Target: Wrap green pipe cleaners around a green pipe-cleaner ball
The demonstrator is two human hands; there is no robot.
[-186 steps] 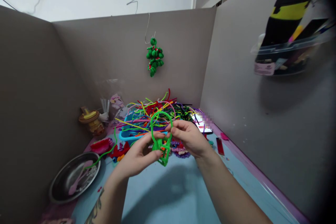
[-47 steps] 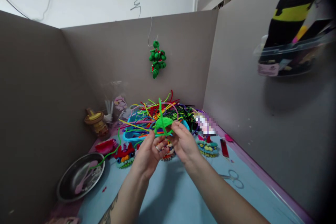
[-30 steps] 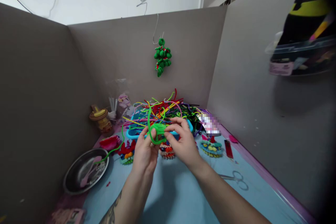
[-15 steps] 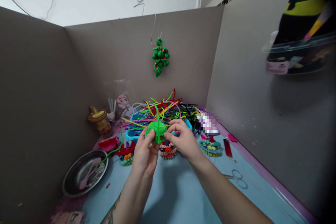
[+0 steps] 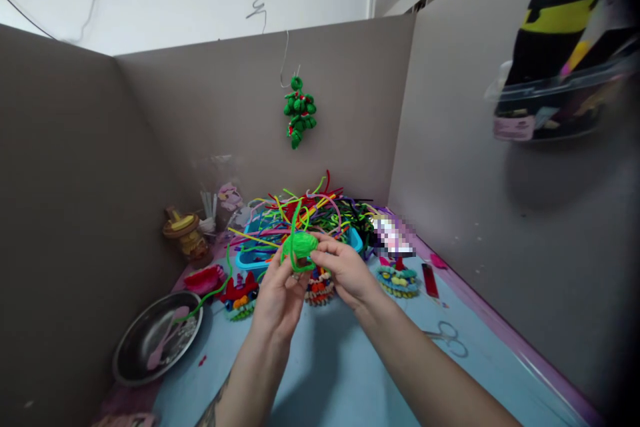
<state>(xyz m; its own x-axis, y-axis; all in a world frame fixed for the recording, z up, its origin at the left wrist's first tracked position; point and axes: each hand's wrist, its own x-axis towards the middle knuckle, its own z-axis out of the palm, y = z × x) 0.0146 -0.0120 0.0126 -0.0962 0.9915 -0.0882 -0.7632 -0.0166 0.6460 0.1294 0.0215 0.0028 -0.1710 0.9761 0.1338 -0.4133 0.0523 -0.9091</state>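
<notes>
Above blue table point(image 5: 320, 373), both hands' fingers point(image 5: 327, 255) pinching green pipe-cleaner ball point(image 5: 300, 245), underside hidden

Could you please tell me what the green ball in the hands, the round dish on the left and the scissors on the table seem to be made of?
The green ball, held by both the left hand and right hand, looks like fuzzy pipe cleaner wound up: matte and furry, with loose ends sticking out. The dish appears to be metal, grey with a dull shine on its rim. The scissors seem metal too, thin and pale, though small and blurred.
</notes>
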